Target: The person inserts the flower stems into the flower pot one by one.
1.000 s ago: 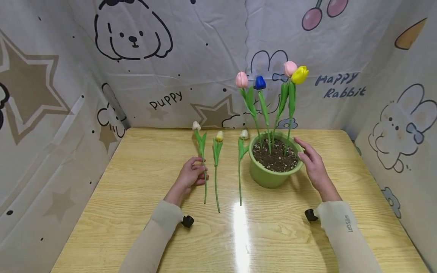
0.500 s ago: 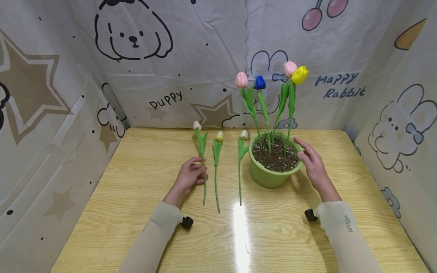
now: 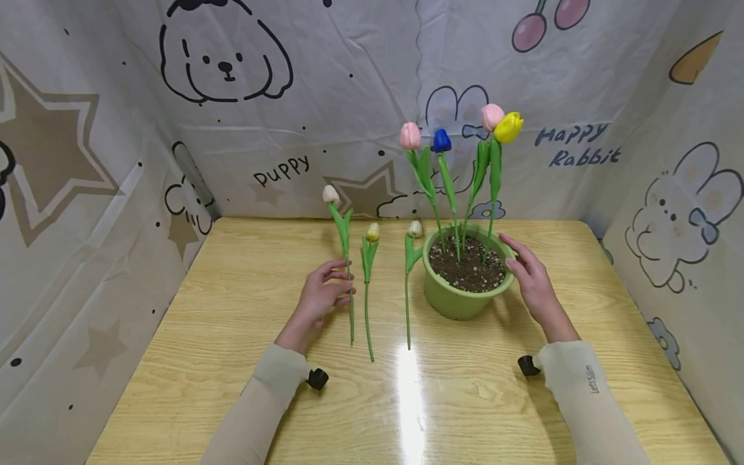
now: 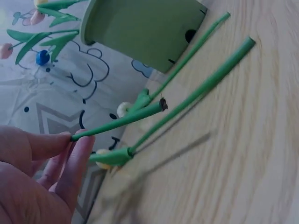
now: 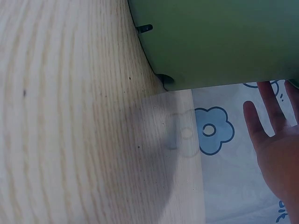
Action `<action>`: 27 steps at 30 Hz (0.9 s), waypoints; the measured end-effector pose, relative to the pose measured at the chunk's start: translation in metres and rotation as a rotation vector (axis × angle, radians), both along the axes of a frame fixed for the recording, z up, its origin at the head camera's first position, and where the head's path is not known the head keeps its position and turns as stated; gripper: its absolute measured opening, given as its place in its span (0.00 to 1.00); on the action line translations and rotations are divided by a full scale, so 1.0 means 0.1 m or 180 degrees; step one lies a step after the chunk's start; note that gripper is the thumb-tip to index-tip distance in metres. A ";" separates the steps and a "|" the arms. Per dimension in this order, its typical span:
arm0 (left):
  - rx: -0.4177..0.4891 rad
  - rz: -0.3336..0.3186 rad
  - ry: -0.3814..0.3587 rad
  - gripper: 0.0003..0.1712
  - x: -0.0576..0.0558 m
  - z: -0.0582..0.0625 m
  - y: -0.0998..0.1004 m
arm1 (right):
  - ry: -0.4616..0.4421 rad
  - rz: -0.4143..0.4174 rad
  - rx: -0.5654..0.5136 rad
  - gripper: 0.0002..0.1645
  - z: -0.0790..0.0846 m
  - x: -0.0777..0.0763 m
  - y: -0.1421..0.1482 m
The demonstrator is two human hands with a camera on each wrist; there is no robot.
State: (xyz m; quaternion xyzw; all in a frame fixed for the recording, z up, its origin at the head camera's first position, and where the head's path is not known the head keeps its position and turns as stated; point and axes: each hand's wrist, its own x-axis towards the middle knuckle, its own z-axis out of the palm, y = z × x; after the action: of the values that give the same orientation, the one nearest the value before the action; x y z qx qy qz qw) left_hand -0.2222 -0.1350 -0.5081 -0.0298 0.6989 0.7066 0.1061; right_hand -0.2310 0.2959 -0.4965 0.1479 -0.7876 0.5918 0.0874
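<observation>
My left hand (image 3: 321, 294) pinches the green stem of a white artificial tulip (image 3: 330, 194) between thumb and fingers. In the left wrist view that stem (image 4: 121, 122) is raised off the table, its cut end dark. To its right lie a yellow-and-white tulip (image 3: 373, 232) and another white tulip (image 3: 414, 229), both on the table. My right hand (image 3: 536, 287) rests against the right side of a green flower pot (image 3: 459, 300), thumb near the rim and fingers extended. Two pink tulips, a blue tulip (image 3: 442, 140) and a yellow tulip (image 3: 508, 127) stand upright in the pot's soil (image 3: 465, 274).
Everything stands on a light wooden table (image 3: 465, 400). A printed cloth (image 3: 349, 84) with cartoon animals closes off the back and both sides. The pot stands right of the loose tulips, close to the nearer white one.
My left hand has lifted the white tulip: its bloom is higher and slightly farther left than before, and the stem has come off the table. My right hand stays at the pot.
</observation>
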 end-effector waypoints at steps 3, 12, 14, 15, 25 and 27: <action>0.0130 0.0051 0.0111 0.27 0.01 0.05 0.03 | -0.0008 0.0006 -0.0014 0.29 0.00 0.00 0.00; 0.0389 0.0039 0.0648 0.28 0.06 0.25 0.17 | -0.0030 -0.0020 -0.0015 0.29 0.00 -0.02 -0.01; 0.0471 0.0078 0.0764 0.28 0.08 0.29 0.21 | -0.0028 -0.0001 -0.0027 0.29 0.00 -0.02 -0.02; 0.0511 0.0112 0.0821 0.28 0.08 0.31 0.23 | -0.0026 0.0013 -0.0041 0.28 0.00 -0.02 -0.03; 0.0730 0.0349 0.1372 0.25 0.07 0.54 0.50 | -0.0052 -0.0014 -0.0037 0.28 0.01 0.00 -0.02; 0.0773 0.0360 0.1500 0.24 0.06 0.60 0.56 | -0.0049 -0.0015 -0.0029 0.29 0.00 0.01 -0.02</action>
State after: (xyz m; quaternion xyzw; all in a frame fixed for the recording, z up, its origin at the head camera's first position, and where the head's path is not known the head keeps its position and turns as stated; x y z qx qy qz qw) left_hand -0.2159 -0.0787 -0.4483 0.1095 0.6117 0.7776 -0.0963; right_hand -0.2302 0.2942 -0.4963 0.1410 -0.7859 0.5963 0.0834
